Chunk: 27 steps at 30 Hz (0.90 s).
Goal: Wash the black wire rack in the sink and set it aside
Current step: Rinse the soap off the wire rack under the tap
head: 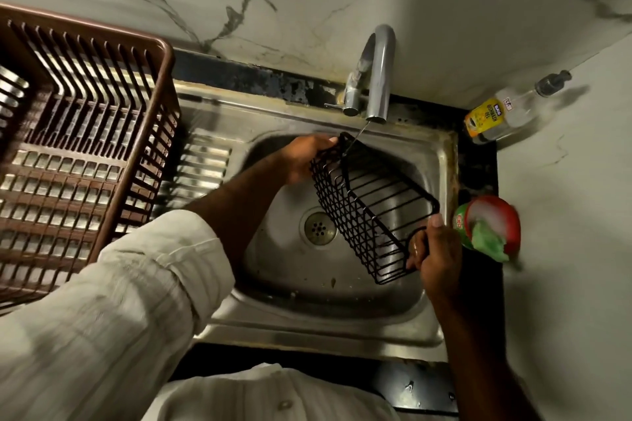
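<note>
step: rinsing — both hands gripping black wire rack under tap trickle, frame centre | left hand holding upper end, right hand lower end | next: probably turning it — then setting aside

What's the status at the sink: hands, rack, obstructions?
Left hand grips far end of black wire rack, right hand the near end. Rack held tilted over sink, stream from tap hitting its top corner. Nothing blocking; brown dish basket sits left.

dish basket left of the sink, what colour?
Brown slatted plastic dish basket, clearest in the head view.
</note>
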Tool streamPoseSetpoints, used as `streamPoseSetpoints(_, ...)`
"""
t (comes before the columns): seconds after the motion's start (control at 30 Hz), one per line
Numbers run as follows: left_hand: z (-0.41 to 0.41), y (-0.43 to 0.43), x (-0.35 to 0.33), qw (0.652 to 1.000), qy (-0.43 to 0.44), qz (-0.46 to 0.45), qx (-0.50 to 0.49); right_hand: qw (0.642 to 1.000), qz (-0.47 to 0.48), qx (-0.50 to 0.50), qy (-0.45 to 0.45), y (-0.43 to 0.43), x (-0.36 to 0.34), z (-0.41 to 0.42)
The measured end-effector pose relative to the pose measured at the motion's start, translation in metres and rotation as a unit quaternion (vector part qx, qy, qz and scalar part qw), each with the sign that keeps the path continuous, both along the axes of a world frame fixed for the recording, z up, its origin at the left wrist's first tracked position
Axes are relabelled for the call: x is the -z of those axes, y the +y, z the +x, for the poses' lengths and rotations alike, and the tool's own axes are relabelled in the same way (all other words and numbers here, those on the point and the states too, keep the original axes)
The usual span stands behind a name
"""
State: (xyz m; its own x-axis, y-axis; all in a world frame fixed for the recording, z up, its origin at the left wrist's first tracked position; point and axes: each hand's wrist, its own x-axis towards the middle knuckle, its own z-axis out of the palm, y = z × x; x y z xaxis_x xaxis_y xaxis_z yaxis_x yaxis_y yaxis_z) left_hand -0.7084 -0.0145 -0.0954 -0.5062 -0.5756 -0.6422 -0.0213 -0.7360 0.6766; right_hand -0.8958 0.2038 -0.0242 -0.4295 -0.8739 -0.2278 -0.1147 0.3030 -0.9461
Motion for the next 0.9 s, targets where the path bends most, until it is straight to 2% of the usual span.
streamPoseSetpoints(0.33,-0.012,-0.004,-0.010,0.982,-0.075,-0.173,0.034,0.998,-0.042,0.047,0.021,0.010,0.026,0.012)
streamPoseSetpoints(0.4,-0.013,-0.003,-0.009,0.973,-0.099,-0.208,0.034,0.998,-0.006,0.051,0.029,0.008,0.031,0.013)
streamPoseSetpoints(0.53,-0.015,-0.002,-0.006,0.950,-0.147,-0.272,0.046,0.990,0.087,-0.022,0.107,0.003,0.038,0.014)
streamPoseSetpoints(0.7,-0.021,0.003,-0.023,0.912,-0.167,-0.356,0.115,0.958,0.160,-0.108,0.211,-0.019,0.035,0.016)
streamPoseSetpoints(0.8,-0.023,0.004,-0.030,0.884,-0.188,-0.411,0.119,0.939,0.214,-0.095,0.251,-0.037,0.030,0.020)
streamPoseSetpoints(0.9,-0.023,0.008,-0.031,0.872,-0.211,-0.421,0.132,0.936,0.225,-0.081,0.260,-0.061,0.026,0.025)
